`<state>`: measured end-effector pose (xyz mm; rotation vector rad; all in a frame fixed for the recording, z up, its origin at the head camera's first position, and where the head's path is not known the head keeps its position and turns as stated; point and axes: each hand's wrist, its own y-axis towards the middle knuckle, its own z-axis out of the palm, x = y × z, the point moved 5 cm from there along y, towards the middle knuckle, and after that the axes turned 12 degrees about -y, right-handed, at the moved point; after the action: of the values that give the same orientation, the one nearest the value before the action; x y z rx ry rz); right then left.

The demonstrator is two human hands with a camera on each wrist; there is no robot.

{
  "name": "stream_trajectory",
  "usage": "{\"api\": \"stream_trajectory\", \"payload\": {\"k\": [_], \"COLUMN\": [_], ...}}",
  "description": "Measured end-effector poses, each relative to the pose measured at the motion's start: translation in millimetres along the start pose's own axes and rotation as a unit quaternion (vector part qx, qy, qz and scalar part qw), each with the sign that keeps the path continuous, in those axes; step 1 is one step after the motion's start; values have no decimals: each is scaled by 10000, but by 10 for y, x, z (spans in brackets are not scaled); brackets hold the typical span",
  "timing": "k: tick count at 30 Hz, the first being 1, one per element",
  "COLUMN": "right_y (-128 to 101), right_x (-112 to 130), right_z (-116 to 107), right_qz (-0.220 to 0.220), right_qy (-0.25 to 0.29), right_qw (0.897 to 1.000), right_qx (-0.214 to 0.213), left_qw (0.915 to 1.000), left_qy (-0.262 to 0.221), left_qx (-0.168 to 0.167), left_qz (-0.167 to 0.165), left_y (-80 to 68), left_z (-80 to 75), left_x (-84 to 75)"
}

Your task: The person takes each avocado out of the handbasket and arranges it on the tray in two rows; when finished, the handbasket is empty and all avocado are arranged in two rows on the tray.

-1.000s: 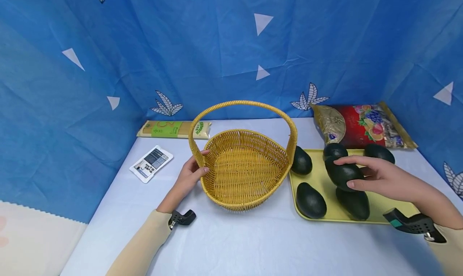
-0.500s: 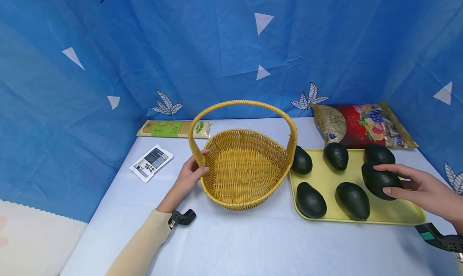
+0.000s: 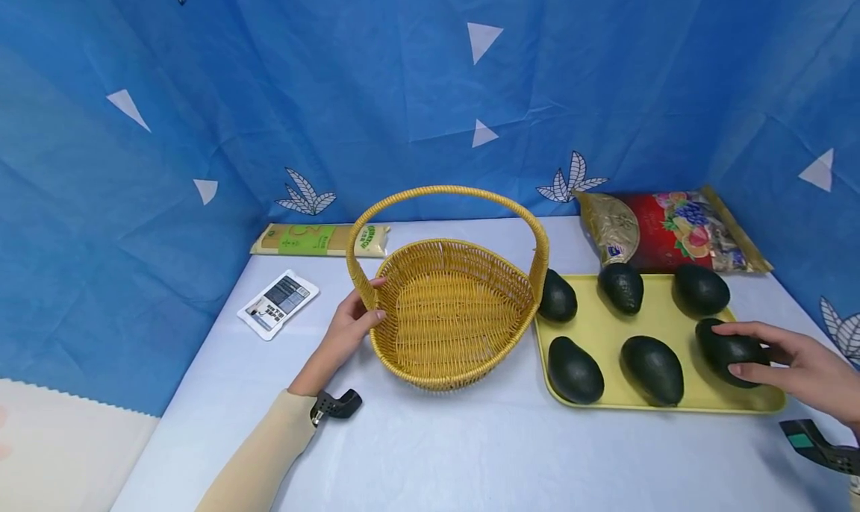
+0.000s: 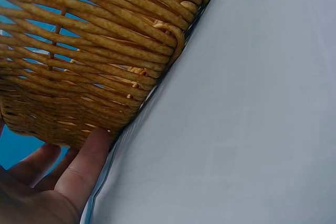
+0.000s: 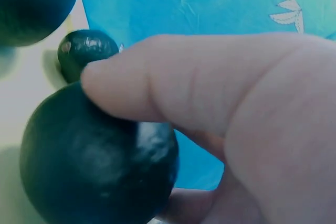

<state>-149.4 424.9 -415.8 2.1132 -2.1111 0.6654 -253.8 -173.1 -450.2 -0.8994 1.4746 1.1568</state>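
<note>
The golden wicker basket [image 3: 457, 314] with a tall arched handle stands mid-table. My left hand [image 3: 346, 333] holds its left rim at the handle's foot; in the left wrist view the thumb [image 4: 84, 169] presses against the woven wall. My right hand [image 3: 802, 366] grips a dark green avocado [image 3: 728, 351] between thumb and fingers at the front right of the yellow tray [image 3: 608, 329]. Seen from the right wrist, the thumb lies across the top of that avocado [image 5: 100, 156]. It appears to be down on the tray. Several more avocados lie there in two rows, including one [image 3: 652, 370] beside it.
A red and gold bag [image 3: 672, 228] lies behind the tray. At the back left is a packet of noodles [image 3: 319, 239], with a small white pouch [image 3: 278, 303] in front of it. Blue cloth [image 3: 430, 86] walls off the back and sides.
My right hand has carried the avocado rightward from above the tray's middle, then lowered it at the front right corner. The left hand has kept its hold on the basket.
</note>
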Motion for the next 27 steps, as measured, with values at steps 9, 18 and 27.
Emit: {"api": "stream_trajectory", "payload": {"k": [9,18,27], "right_y": [10,8,12], "right_x": [-73,-152,-270], "right_z": [-4,23,73], "right_qz": [139,187,38], "right_qy": [-216,-516,-669], "right_qw": [9996,9985,9977], "right_qx": [74,27,66], "left_qw": [10000,10000,10000], "left_qy": [-90,-54,-18], "left_qx": [-11,-29,4], "left_qz": [-25,-29,20], "left_y": [-4,-5,-8], "left_z": [1,-2,-5], "left_x": [-17,-10,0]}}
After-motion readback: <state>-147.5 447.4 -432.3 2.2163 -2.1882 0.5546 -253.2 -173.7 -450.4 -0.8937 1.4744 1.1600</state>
